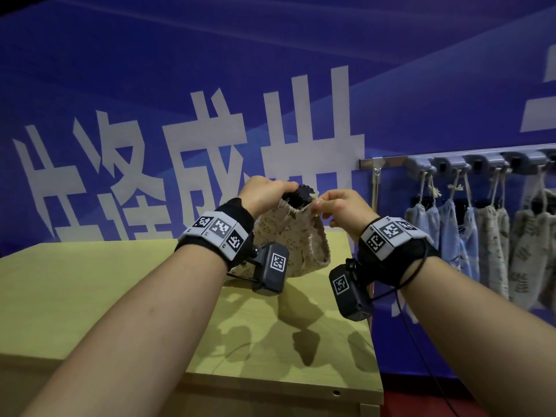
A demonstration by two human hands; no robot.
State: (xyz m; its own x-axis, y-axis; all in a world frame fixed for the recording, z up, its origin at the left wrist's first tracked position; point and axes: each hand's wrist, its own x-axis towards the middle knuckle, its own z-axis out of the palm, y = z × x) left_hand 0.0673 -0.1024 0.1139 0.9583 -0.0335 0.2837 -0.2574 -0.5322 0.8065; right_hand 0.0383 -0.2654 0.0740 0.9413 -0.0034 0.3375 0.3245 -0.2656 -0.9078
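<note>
Head: pouch (296,236) over table (90,281), bags (487,236) on rack (391,161) rt.

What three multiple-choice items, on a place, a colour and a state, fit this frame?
1. Where is the pouch? A. on the floor B. held up over the table C. hanging on the rail
2. What colour is the object at the pouch's mouth? A. black B. red C. white
3. What does the right hand do? A. rests flat B. pinches the pouch's rim C. hangs idle
1 B: its shadow lies on the table below. 2 A: dark against beige cloth. 3 B: it nips cloth at the rim.
</note>
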